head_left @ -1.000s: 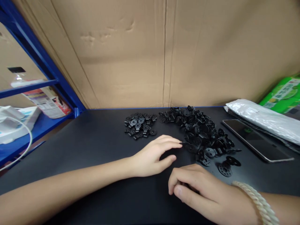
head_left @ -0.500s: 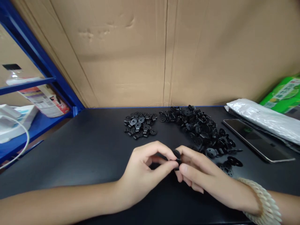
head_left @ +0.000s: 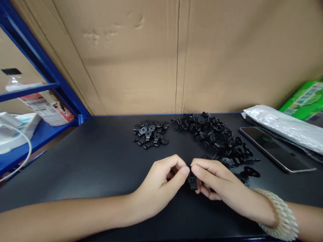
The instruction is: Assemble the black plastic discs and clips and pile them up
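My left hand (head_left: 165, 179) and my right hand (head_left: 214, 179) meet fingertip to fingertip above the black table (head_left: 101, 158). Both are pinched on a small black plastic part (head_left: 192, 178) held between them. Just beyond my right hand lies a large loose heap of black disc parts (head_left: 217, 139). A smaller pile of black parts (head_left: 150, 133) sits farther back, to the left of the heap. A cream coiled band (head_left: 276, 216) circles my right wrist.
A dark phone (head_left: 276, 149) lies flat at the right, beside a silvery plastic bag (head_left: 285, 127) and a green package (head_left: 306, 99). A cardboard wall (head_left: 176, 57) backs the table. Blue shelving (head_left: 37, 90) with a bottle and white box stands left.
My left hand drew back from the heap with a part and met my right hand, which lifted off the table. The hands have since sunk slightly and pressed closer together.
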`<action>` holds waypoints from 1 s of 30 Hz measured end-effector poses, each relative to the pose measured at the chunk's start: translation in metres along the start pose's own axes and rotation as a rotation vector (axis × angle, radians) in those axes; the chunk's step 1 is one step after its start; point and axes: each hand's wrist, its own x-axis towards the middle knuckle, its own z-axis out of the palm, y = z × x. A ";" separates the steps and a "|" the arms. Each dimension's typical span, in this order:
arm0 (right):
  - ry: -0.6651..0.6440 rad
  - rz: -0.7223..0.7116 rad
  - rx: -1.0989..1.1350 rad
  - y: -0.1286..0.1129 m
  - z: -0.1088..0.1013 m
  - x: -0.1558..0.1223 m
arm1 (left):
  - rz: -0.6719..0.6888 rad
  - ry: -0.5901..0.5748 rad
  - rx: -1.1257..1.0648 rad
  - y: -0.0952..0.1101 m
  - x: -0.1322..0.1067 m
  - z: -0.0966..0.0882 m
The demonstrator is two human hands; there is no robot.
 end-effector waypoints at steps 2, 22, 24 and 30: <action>0.012 0.005 -0.026 0.000 0.001 -0.001 | 0.007 0.003 0.008 0.000 0.001 0.001; -0.082 -0.017 0.053 -0.009 0.000 -0.008 | 0.315 0.288 0.588 0.009 0.031 -0.062; -0.085 -0.015 0.036 -0.010 0.000 -0.008 | 0.282 0.356 0.683 0.004 0.044 -0.086; -0.083 -0.098 -0.114 -0.012 0.001 -0.009 | 0.159 0.495 0.859 -0.019 0.058 -0.116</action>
